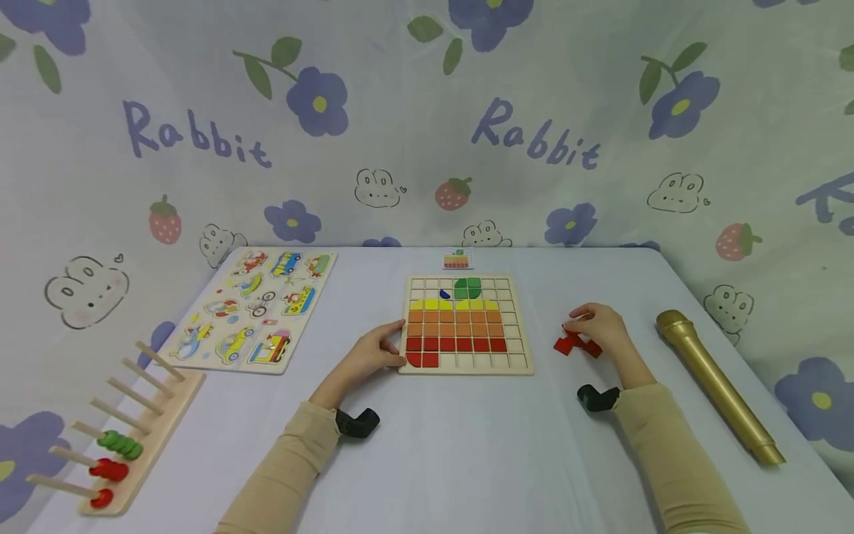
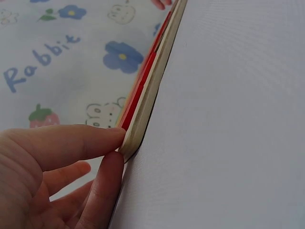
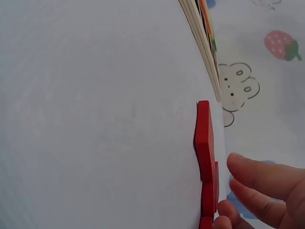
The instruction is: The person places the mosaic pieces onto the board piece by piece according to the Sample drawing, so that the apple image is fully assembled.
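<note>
Left hand (image 1: 371,354) rests at the near-left corner of the wooden grid board (image 1: 520,326); the left wrist view shows thumb and fingers (image 2: 71,143) pinching the board's edge (image 2: 152,86). The board lies flat at the table's centre, partly filled: green tiles at the far rows, then yellow, orange and red rows, and two red pieces in the nearest row at left.

Right hand (image 1: 600,326) sits on the table right of the board, well apart from it, fingers loosely curled over a small cluster of red tiles (image 1: 575,344). The right wrist view shows fingertips (image 3: 257,179) just beside the tiles (image 3: 205,143); whether they actually grip one cannot be told.

A gold microphone (image 1: 717,386) lies at far right. A vehicle puzzle (image 1: 256,308) lies left of the board, and a peg rack with beads (image 1: 127,437) sits at near left. A small pattern card (image 1: 457,259) lies just beyond the board.
</note>
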A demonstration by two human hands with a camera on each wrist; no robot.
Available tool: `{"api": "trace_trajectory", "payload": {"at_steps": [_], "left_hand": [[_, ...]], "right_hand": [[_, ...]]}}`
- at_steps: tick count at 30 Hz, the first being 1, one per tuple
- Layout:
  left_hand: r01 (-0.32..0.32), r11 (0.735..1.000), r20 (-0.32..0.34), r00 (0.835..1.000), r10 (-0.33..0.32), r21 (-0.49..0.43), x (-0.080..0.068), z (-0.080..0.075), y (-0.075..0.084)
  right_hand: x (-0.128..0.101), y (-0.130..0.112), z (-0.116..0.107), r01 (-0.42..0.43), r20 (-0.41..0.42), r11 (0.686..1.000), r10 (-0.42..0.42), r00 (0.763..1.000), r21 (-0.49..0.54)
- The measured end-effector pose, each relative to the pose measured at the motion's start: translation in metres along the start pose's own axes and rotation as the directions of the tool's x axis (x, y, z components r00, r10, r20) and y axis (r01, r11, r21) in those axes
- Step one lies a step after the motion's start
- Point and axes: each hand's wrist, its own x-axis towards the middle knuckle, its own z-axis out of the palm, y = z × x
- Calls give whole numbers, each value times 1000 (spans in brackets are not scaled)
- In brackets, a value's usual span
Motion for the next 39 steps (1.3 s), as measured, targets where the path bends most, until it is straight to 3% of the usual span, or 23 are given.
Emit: {"api": "trace_trajectory", "payload": {"at_steps": [7,12,17,21,25,30,34,39], "left_hand": [[5,1000,0,1000,-5,10,0,1,0],[5,1000,9,1000,-5,-12,-1,2,-1],[10,1000,2,1000,-10,5,-2,2,0],[25,1000,-5,1000,-25,1,-1,2,0],[29,1000,-6,1000,-29,-7,1,2,-1],[21,1000,-7,1000,-21,-7,2,2,-1],[18,1000,-8,1000,-18,-1,1,2,0],[18,1000,-10,1000,-18,-1,0,1,0]], "right_hand": [[3,4,3,-32,26,999,32,999,8],[2,-5,6,-96,46,985,90,995,143],[-5,-34,19,-73,127,931,29,991,359],[-11,-68,41,-53,190,905,-31,981,421],[-18,-95,73,-23,242,919,-79,967,394],[-24,-112,104,119,274,956,-195,942,270],[-27,-119,119,223,273,956,-269,924,190],[-30,-125,127,298,262,952,-305,915,68]]}}
